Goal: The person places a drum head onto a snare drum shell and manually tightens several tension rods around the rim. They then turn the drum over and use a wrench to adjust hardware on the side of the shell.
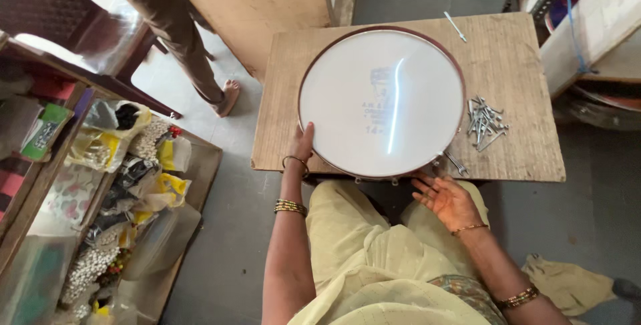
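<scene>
Head view: a round drum [381,101] with a white skin and a dark red hoop lies flat on a small wooden table [527,145], directly ahead of both hands. The left hand [302,146] rests against the drum's near-left rim, thumb raised along the hoop; the other fingers are hidden at the rim, so it cannot be told whether they grip it. A bangle sits at that wrist, and further bangles lie lower on the forearm. The right hand [446,198] is held palm up just below the drum's near-right edge, fingers spread wide and holding nothing. Just beyond its fingertips a small metal spanner [457,163] lies on the table, touching or nearly touching the hoop. Farther out from the right fingers, beside the drum, lies a heap of metal bolts [485,121]. A single metal rod [455,26] lies at the table's far edge. Left of the left hand, well apart, an open box holds plastic bags [127,185] of small parts. Another person's leg [193,51] stands beyond the table.
</scene>
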